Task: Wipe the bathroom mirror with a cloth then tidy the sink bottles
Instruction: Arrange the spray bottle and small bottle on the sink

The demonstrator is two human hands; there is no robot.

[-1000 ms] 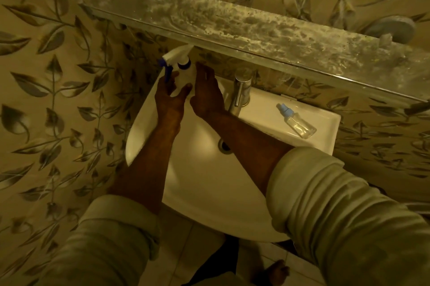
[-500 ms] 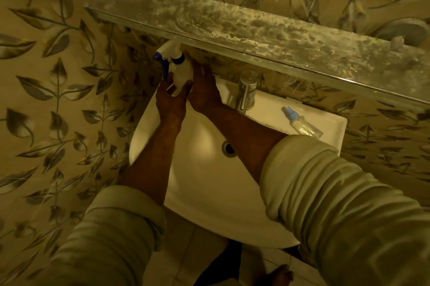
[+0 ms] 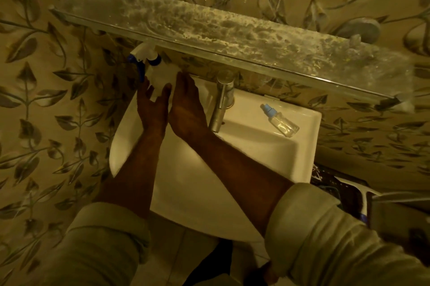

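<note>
The spray bottle (image 3: 160, 76), white with a blue trigger and collar, stands at the back left corner of the sink (image 3: 267, 146), its head tucked just under the front edge of the glass shelf (image 3: 232, 36). Both hands flank its body: the left hand (image 3: 152, 108) has its fingers spread and laid against the near side, thumb angled across the front, while the right hand (image 3: 186, 106) lies flat with fingers together along the bottle's right side; neither looks firmly clamped, though in this dim light I cannot tell how much pressure is on the plastic. As a thin-walled plastic bottle it should be fairly light, with some give under a squeeze, and its weight would depend on how much liquid is in it, which the opaque wall hides. It is likely smooth and could be slick on a wet basin, so the safer hold is probably around the neck just below the blue collar, or a full wrap of the body, rather than by the trigger, which would fire if pinched. The 2nd bottle, a small clear bottle (image 3: 280, 120) with a pale blue cap, lies on its side on the right ledge, well apart from the hands and beyond the faucet (image 3: 222, 104); being round, it may roll, and 1 hand could pick it up by the middle.
</note>
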